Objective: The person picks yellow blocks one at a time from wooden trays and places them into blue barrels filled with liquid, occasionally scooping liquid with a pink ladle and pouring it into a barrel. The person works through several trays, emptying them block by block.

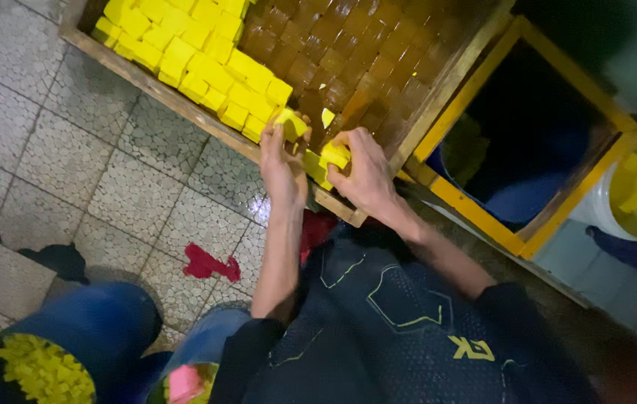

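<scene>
Yellow blocks (291, 124): one in each hand.

Two bare forearms, left hand (282, 161) and right hand (363, 176) ungloved, no rings or watch that showed, dark navy short-sleeved shirt behind the wrists, thin yellow-green angular line pattern, yellow emblem near the right sleeve, blue trousers below

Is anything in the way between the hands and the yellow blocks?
Nothing visible. The left hand already holds a yellow square block, and the right hand grips another yellow block, both at the near edge of the wooden tray. The rows of yellow blocks lie open beside them.
</scene>
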